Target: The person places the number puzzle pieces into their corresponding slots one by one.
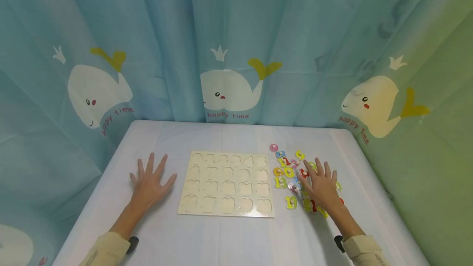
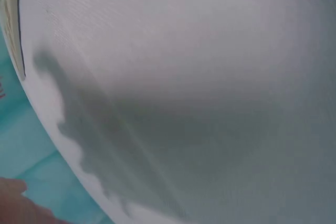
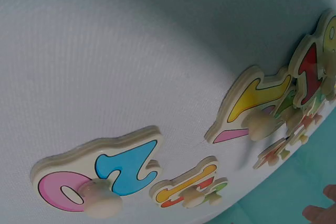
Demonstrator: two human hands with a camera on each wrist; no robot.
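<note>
- Number pieces (image 1: 295,184) are lying right of the puzzle board (image 1: 228,184), its long axis running sideways.
- Right hand (image 1: 322,186), nearer, is hovering over them, fingers spread; I'm seeing nothing held.
- Left hand (image 1: 148,184) is hovering leftward, splayed, empty.

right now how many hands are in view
2: the left hand beside the puzzle board, and the right hand over the number pieces to the board's right.

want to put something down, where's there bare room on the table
Bare table lies nearer than the board, between the forearms, and beyond it, up to the curtain. A narrower gap runs between board and left hand. It's crowded right of the board: pieces lie around and below the right hand.
</note>
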